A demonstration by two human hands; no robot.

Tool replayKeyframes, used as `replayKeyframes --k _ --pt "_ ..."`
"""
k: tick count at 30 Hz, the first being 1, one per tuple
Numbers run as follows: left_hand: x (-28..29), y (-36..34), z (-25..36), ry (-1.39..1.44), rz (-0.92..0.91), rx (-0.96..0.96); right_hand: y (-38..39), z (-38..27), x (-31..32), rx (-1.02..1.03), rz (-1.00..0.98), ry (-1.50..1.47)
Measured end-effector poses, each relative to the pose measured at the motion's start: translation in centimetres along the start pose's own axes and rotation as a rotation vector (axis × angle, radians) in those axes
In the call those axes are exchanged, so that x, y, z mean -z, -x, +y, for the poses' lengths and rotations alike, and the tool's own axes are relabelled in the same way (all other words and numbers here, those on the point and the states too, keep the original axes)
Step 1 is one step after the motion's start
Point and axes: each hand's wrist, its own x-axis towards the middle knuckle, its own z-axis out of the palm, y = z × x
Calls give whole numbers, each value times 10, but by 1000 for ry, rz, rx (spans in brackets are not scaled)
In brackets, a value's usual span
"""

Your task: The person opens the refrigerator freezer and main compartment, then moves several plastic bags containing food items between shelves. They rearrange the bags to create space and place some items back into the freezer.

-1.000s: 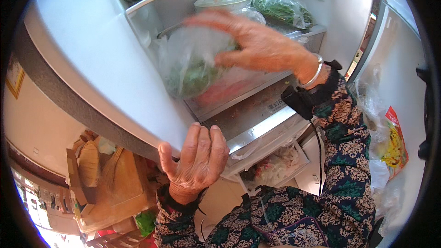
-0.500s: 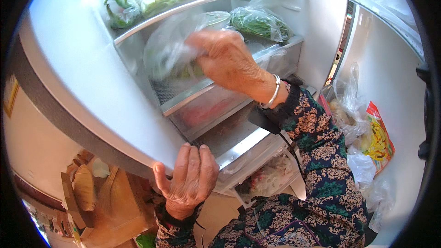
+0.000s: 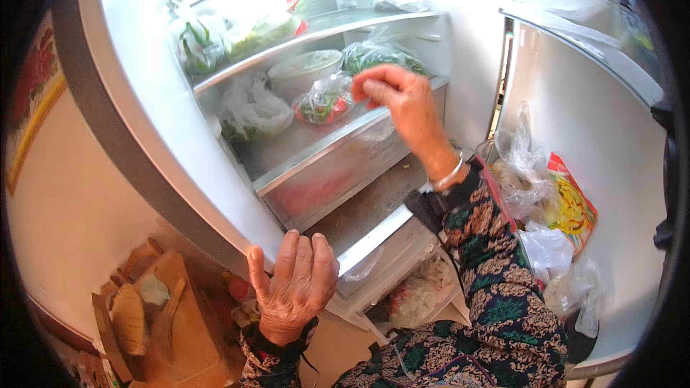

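My left hand (image 3: 296,284) rests on the edge of the white fridge side (image 3: 262,244), fingers extended and slightly apart, holding nothing. My right hand (image 3: 408,104) is inside the fridge, in front of the lower shelf, with fingers bent in toward the thumb. Nothing shows between them. Its fingertips are beside a small clear bag (image 3: 325,100) of red and green vegetables; whether they touch it I cannot tell. Left of that bag lies a whitish plastic bag (image 3: 253,109) with greens. Behind them stand a pale bowl (image 3: 305,72) and a bag of leafy greens (image 3: 381,56).
Bagged vegetables (image 3: 251,32) fill the shelf above. Below are a clear drawer (image 3: 323,179) with something red and a lower drawer (image 3: 417,287) with bags. The open door (image 3: 604,172) at right holds plastic bags and a red-yellow packet (image 3: 571,201). A cardboard box (image 3: 190,316) stands lower left.
The blurred plastic bag at my right hand now lies on the lower shelf, out of my grasp. My right hand has drawn back to the right. My left hand stays put.
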Motion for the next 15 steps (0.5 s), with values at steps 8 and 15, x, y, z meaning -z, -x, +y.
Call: replayKeyframes --k 8,15 --pt "-57 0 33 -42 20 -55 94 28 -15 99 -278 -110" --pt "-69 -13 14 -151 -5 17 142 15 5 -2 -432 -208"
